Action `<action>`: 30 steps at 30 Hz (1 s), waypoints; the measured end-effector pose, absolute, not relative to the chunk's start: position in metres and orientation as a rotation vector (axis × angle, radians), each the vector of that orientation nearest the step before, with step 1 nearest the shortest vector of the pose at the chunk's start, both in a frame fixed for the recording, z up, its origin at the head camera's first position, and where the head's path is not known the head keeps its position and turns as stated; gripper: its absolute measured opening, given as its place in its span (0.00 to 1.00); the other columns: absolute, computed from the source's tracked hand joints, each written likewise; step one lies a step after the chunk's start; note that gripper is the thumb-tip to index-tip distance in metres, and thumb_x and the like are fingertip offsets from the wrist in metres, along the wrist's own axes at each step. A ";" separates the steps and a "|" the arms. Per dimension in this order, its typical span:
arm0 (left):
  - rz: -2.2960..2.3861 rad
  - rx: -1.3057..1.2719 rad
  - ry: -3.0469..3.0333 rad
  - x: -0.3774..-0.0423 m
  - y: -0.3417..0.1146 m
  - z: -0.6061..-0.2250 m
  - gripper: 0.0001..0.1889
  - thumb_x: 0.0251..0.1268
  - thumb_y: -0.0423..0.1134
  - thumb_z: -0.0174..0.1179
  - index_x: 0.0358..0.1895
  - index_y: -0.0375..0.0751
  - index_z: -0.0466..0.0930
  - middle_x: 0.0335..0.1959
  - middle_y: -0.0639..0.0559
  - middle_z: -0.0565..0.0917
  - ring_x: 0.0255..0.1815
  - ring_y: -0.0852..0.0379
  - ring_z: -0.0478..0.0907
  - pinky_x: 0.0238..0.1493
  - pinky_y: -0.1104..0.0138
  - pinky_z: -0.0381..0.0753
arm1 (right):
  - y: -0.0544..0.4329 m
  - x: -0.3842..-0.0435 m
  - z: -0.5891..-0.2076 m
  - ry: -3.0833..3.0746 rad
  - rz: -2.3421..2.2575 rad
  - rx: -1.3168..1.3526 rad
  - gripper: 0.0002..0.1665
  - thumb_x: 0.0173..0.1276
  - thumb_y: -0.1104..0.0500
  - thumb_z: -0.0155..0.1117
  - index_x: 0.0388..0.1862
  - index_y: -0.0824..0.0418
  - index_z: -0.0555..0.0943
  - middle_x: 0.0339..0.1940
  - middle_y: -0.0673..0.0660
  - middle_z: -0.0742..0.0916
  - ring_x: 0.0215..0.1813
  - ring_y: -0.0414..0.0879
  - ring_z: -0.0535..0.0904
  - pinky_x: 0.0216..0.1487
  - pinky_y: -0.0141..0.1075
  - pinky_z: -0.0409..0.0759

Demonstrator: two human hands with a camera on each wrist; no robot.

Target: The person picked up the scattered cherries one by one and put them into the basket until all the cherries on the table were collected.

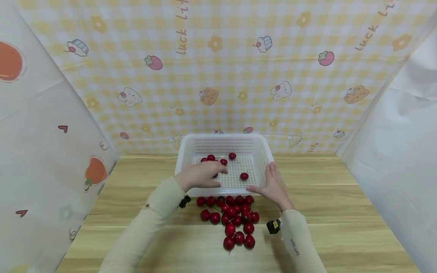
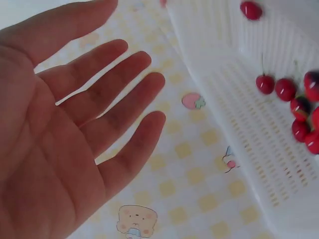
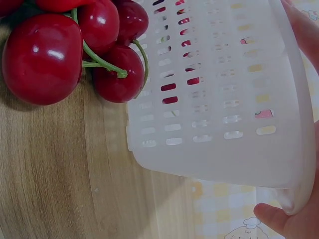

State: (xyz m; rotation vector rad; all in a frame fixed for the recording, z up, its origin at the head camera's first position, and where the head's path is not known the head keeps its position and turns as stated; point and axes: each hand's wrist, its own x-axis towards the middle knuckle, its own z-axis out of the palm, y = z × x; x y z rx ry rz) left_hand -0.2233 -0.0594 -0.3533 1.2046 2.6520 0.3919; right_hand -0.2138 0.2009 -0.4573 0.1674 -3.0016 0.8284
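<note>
A white slotted plastic basket (image 1: pixel 205 192) stands at the back of the table, with several red cherries (image 1: pixel 244 176) inside, mostly toward its left. Over the basket's front left part hovers my left hand (image 1: pixel 201 175); in the left wrist view its fingers (image 2: pixel 124 119) are spread and the palm holds nothing. My right hand (image 1: pixel 275 190) grips the basket's front right corner, thumb on the front rim, other fingers along the right side. From the right wrist, the basket wall (image 3: pixel 234 159) hides most of what lies inside. My left hand covers some cherries in the head view.
Many more cherries (image 1: pixel 230 229), some with green stems, lie in a cluster on the wooden table (image 1: pixel 341 212) right before the basket. A checked yellow and white cloth (image 1: pixel 246 76) hangs close behind it. White patterned sheets close off both sides.
</note>
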 end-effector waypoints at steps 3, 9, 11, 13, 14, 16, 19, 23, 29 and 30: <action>0.479 1.191 2.638 -0.205 -0.069 -0.367 0.17 0.55 0.38 0.63 0.49 0.39 0.77 0.47 0.49 0.80 0.46 0.56 0.77 0.49 0.65 0.77 | 0.202 -0.214 -0.457 -2.997 0.833 0.162 0.75 0.39 0.26 0.64 0.69 0.75 0.44 0.71 0.71 0.45 0.72 0.61 0.37 0.69 0.55 0.45; 0.653 1.214 2.614 -0.181 -0.077 -0.403 0.14 0.53 0.35 0.64 0.43 0.37 0.78 0.39 0.50 0.81 0.38 0.59 0.77 0.42 0.71 0.78 | 0.203 -0.214 -0.457 -3.004 0.826 0.156 0.75 0.39 0.26 0.64 0.69 0.75 0.44 0.71 0.70 0.45 0.72 0.61 0.37 0.69 0.55 0.45; 0.706 1.207 2.600 -0.173 -0.077 -0.415 0.13 0.52 0.35 0.64 0.43 0.38 0.79 0.39 0.50 0.81 0.39 0.60 0.77 0.42 0.73 0.77 | 0.202 -0.215 -0.457 -3.010 0.822 0.156 0.75 0.39 0.26 0.64 0.69 0.74 0.44 0.71 0.70 0.44 0.72 0.61 0.37 0.69 0.55 0.44; 0.731 1.207 2.591 -0.166 -0.075 -0.426 0.14 0.52 0.35 0.64 0.43 0.37 0.78 0.39 0.50 0.81 0.40 0.59 0.77 0.43 0.74 0.77 | 0.202 -0.214 -0.457 -3.009 0.827 0.157 0.75 0.39 0.26 0.64 0.69 0.74 0.44 0.71 0.70 0.44 0.72 0.60 0.37 0.69 0.55 0.44; 0.741 1.196 2.587 -0.163 -0.074 -0.432 0.14 0.53 0.35 0.63 0.44 0.37 0.78 0.40 0.50 0.81 0.41 0.59 0.77 0.44 0.74 0.76 | 0.202 -0.214 -0.457 -3.007 0.828 0.156 0.75 0.39 0.26 0.65 0.69 0.75 0.44 0.71 0.70 0.45 0.72 0.61 0.37 0.69 0.55 0.44; 0.767 1.161 2.575 -0.157 -0.071 -0.443 0.15 0.54 0.36 0.63 0.45 0.37 0.78 0.42 0.50 0.80 0.42 0.58 0.77 0.44 0.75 0.76 | 0.201 -0.214 -0.457 -3.004 0.831 0.157 0.75 0.39 0.26 0.65 0.69 0.75 0.45 0.71 0.70 0.45 0.72 0.60 0.36 0.69 0.56 0.44; 0.819 1.096 2.557 -0.147 -0.066 -0.458 0.16 0.55 0.37 0.63 0.47 0.38 0.77 0.44 0.49 0.79 0.43 0.57 0.76 0.44 0.75 0.75 | 0.201 -0.214 -0.457 -3.002 0.833 0.160 0.75 0.39 0.26 0.65 0.69 0.75 0.45 0.71 0.71 0.45 0.72 0.61 0.36 0.69 0.56 0.44; 0.846 0.984 2.566 -0.137 -0.055 -0.472 0.19 0.54 0.39 0.64 0.49 0.41 0.75 0.46 0.52 0.76 0.44 0.59 0.75 0.46 0.74 0.76 | 0.200 -0.214 -0.458 -3.009 0.837 0.155 0.76 0.39 0.26 0.64 0.69 0.74 0.44 0.71 0.70 0.45 0.72 0.60 0.36 0.69 0.56 0.44; 0.825 0.891 2.578 -0.126 -0.043 -0.490 0.22 0.52 0.44 0.65 0.51 0.43 0.74 0.48 0.54 0.75 0.45 0.64 0.71 0.48 0.71 0.76 | 0.200 -0.214 -0.458 -3.004 0.848 0.153 0.77 0.38 0.25 0.64 0.69 0.74 0.44 0.71 0.70 0.45 0.72 0.60 0.36 0.69 0.56 0.44; 0.832 0.894 2.580 -0.124 -0.041 -0.493 0.22 0.52 0.44 0.66 0.50 0.43 0.75 0.47 0.54 0.74 0.44 0.65 0.70 0.48 0.71 0.76 | 0.200 -0.214 -0.458 -3.003 0.848 0.152 0.77 0.38 0.25 0.64 0.69 0.74 0.44 0.71 0.70 0.45 0.72 0.60 0.36 0.69 0.56 0.44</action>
